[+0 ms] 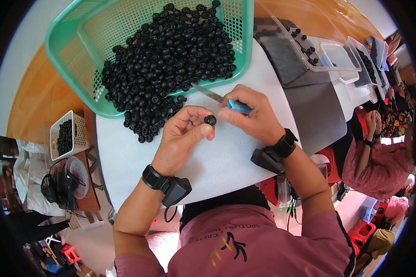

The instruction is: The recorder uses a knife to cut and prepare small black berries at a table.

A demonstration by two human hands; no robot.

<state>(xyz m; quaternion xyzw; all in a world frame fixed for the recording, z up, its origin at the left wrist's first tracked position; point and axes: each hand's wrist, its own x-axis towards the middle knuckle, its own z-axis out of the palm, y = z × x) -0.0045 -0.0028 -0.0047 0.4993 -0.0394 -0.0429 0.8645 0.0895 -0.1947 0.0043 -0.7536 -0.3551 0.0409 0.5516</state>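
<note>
Between the thumb and fingers of my left hand (186, 131) is one small round black rubber-like part (210, 120), held over the white table top. My right hand (252, 113) grips a small knife by its blue handle (239, 106), close beside that part. The knife's blade (207, 93) points up and left, toward the heap, and is apart from the held part. Beyond my hands, a heap of the same black parts (171, 55) fills a tipped green plastic basket (74, 90) and spills over its near rim onto the table.
A clear plastic bin (326, 68) with a few black parts stands at the right, by a grey board (316, 115). More bins line the far right, where co-workers sit. At the left, a white basket (81, 138) holds more black parts. Black devices (175, 188) are strapped to my wrists.
</note>
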